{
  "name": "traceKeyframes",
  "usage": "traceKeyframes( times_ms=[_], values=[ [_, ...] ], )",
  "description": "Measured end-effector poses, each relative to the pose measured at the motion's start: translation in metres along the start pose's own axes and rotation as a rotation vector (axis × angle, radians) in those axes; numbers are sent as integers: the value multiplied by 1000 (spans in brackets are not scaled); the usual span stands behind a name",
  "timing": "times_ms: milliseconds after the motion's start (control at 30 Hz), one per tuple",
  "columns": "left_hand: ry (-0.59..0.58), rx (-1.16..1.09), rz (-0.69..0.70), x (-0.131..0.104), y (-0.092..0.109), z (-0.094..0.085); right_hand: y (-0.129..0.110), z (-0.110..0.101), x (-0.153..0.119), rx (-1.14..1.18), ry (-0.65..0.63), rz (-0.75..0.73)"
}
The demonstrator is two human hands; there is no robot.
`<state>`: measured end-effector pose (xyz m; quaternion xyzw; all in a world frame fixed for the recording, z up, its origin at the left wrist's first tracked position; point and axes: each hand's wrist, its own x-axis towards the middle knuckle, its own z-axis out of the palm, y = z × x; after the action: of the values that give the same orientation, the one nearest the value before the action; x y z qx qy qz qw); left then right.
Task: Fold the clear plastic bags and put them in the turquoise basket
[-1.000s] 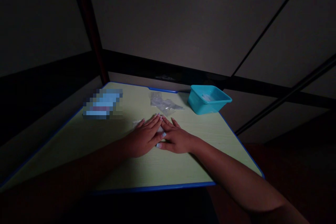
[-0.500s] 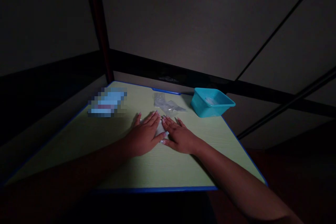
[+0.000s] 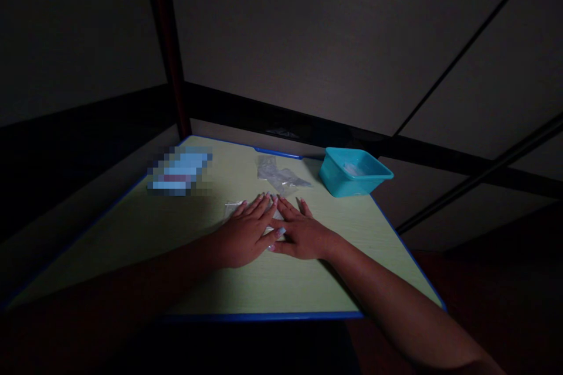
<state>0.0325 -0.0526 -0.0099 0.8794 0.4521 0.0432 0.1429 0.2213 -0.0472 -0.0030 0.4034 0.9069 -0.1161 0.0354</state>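
Both of my hands lie flat on a clear plastic bag (image 3: pixel 231 207) at the middle of the table. My left hand (image 3: pixel 250 231) has its fingers stretched out, and the bag's edge shows beyond its fingertips on the left. My right hand (image 3: pixel 302 231) rests close beside it, fingers spread, its fingertips near those of the left. Most of the bag is hidden under the hands. Just past the fingertips lie more clear plastic bags (image 3: pixel 281 179), thin and crumpled, overlapping one another.
A turquoise plastic basket (image 3: pixel 338 179) with something pale inside stands at the table's back right. At the back left lies a blurred-out pale blue item (image 3: pixel 182 171). The light green table (image 3: pixel 211 293) has a blue edge, and dark panelled walls (image 3: pixel 299 41) rise behind it.
My left hand has slid slightly toward me and its fingers are closer to the right hand's. The bag's left edge now shows beyond it. The right hand has shifted only a little.
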Motion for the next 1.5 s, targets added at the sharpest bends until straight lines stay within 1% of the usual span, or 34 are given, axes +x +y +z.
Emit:
traceKeyframes(
  times_ms=[100,200,400,533,733,800,867,933,1000,1133,1267,1400,1500],
  values=[
    [35,5,-7,0,-2,2,-2,-1,-1,-5,6,13],
    [78,27,-48,-1,-4,5,-4,-1,-1,-10,6,22],
    [62,63,-153,-4,-4,3,-7,0,-1,-22,11,42],
    [60,136,-217,-5,-8,3,-7,-1,-1,3,3,67],
    [78,260,-263,-5,-15,2,-7,0,-1,33,18,54],
    [113,256,-243,-4,-16,2,-6,1,-1,31,28,54],
    [168,240,-182,-3,-17,1,-4,1,-1,25,48,43],
    [201,214,-107,-3,-17,1,-2,0,-1,26,85,5],
    [203,186,-61,-3,-18,1,1,-3,-3,42,128,-61],
    [180,162,-78,-3,-19,-1,6,-12,-8,83,174,-171],
    [153,167,-97,-1,-22,-5,9,-14,-10,82,162,-201],
    [184,173,-68,2,-27,-8,10,-14,-11,74,162,-218],
    [201,168,-23,4,-31,-7,12,-14,-11,88,161,-225]
  ],
)
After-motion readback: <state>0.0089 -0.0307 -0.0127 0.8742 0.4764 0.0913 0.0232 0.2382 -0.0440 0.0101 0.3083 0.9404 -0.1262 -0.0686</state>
